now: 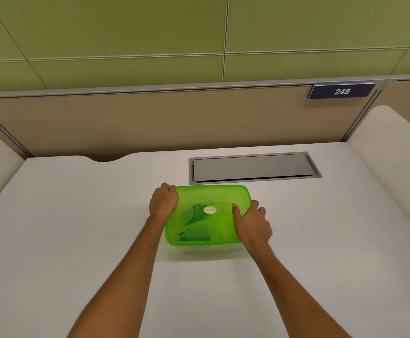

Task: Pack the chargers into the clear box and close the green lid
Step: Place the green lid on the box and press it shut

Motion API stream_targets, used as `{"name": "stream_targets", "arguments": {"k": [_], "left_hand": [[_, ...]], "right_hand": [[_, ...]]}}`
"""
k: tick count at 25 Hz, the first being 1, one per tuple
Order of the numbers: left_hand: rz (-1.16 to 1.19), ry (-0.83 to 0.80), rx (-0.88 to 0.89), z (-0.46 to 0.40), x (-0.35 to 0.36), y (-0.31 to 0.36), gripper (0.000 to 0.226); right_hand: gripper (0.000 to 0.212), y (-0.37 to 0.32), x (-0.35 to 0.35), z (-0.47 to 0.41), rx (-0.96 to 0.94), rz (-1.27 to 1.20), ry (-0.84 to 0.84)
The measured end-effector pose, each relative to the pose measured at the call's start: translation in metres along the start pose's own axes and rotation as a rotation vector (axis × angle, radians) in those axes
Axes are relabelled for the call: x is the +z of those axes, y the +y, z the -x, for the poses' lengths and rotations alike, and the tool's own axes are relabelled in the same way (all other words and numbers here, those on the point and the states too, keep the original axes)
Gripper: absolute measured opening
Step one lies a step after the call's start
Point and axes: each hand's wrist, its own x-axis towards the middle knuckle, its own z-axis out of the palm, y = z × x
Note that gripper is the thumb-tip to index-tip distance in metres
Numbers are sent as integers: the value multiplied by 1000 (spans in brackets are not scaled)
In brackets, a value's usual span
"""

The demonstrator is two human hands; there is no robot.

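Both hands are pressing the green lid (206, 213) onto the clear box (208, 248) mid-worktop (77, 215): left hand (163, 201) in a curled grip at its edge, right hand (251, 224) clasping the opposite rim. Dark shapes, likely chargers, are showing through; sealing remaining corners likely comes next.

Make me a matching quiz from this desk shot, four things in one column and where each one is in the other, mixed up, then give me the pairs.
Things
1. left hand
2. right hand
3. translucent green plastic lid
4. grey metal cable hatch

Places
A. set flush into the white desk, behind the box
B. gripping the lid's far left corner
C. lying on top of the clear box, between the two hands
D. on the lid's right edge, thumb lying on top

Pairs: 1-B, 2-D, 3-C, 4-A
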Motion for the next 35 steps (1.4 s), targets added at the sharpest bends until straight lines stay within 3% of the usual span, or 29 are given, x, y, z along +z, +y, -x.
{"name": "stream_targets", "arguments": {"k": [4, 15, 21, 26, 35], "left_hand": [[-91, -22, -40, -28, 7, 13, 55], [10, 16, -24, -44, 15, 7, 32], [7, 54, -6, -42, 17, 6, 30], [-20, 90, 10, -36, 16, 8, 31], [-3, 106, 36, -36, 18, 4, 44]], "right_hand": [[64, -1, -1, 0, -13, 7, -2], [65, 1, 1, -5, -43, 53, -19], [66, -1, -7, -20, -14, 65, -132], [69, -41, -10, -72, 16, -37, -131], [36, -50, 2, -114, 32, 22, -268]]}}
